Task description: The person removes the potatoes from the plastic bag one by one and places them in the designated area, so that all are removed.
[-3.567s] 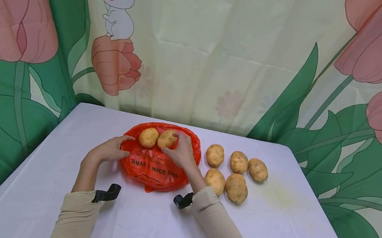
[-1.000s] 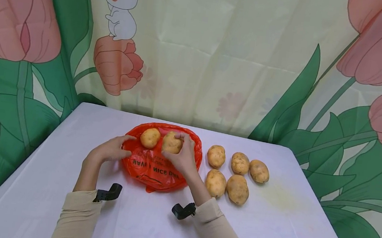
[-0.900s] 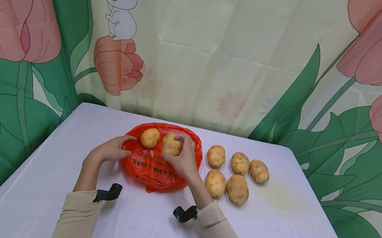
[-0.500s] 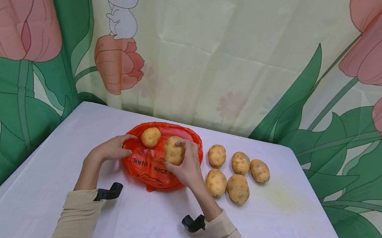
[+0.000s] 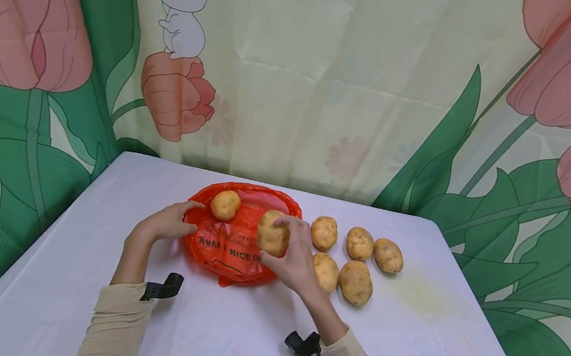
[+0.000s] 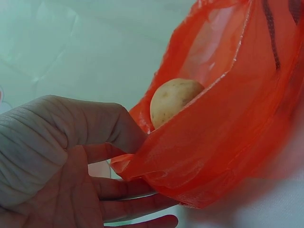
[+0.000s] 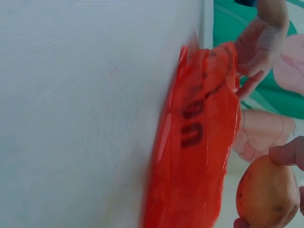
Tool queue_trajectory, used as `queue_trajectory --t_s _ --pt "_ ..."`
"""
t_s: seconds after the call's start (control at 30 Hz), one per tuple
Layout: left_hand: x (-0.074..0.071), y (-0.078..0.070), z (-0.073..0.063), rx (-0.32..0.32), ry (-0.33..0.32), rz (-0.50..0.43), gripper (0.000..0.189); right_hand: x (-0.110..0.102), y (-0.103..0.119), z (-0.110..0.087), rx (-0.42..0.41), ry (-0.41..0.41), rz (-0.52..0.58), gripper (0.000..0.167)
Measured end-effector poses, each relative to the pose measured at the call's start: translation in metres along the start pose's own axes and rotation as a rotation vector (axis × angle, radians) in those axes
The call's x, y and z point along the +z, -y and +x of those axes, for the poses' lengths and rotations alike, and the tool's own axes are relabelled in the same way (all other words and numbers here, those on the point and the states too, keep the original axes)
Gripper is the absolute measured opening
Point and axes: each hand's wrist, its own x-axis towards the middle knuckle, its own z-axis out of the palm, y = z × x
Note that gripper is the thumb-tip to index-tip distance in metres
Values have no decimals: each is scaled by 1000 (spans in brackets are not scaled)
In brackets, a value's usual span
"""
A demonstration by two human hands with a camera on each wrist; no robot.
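A red plastic bag (image 5: 233, 266) with printed lettering stands on the white table, its mouth spread wide. One potato (image 5: 225, 205) sits at the bag's back left. My left hand (image 5: 166, 224) holds the bag's left rim between thumb and fingers; the left wrist view shows the thumb on the red film (image 6: 204, 156) and fingers behind it. Over the bag's right side, my right hand (image 5: 296, 257) grips another potato (image 5: 271, 235) between thumb and fingers. In the right wrist view that potato (image 7: 267, 194) is up beside the bag rim, apart from it.
Several loose potatoes lie right of the bag: two in front (image 5: 327, 274), (image 5: 355, 283) and others behind, including a back-left potato (image 5: 324, 233) and a far-right potato (image 5: 388, 255). A printed curtain (image 5: 296, 85) hangs behind the table (image 5: 215, 334).
My right hand has taken hold of the right-hand potato in the bag, lifted it away from the other one and moved it right and nearer. The left hand stays at the rim.
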Motion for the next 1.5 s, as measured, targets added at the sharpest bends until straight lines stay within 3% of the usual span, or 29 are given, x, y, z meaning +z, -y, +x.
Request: queue_trajectory --t_s 0.6,1.27,1.5 --pt "0 -1 -1 -13 12 -2 64 -29 -7 -18 57 -35 -7 60" --pt "0 2 1 54 -4 6 60 -61 -26 -30 156 -111 -53 64" --pt "0 0 0 25 11 1 62 -74 -32 -35 183 -148 -80 62"
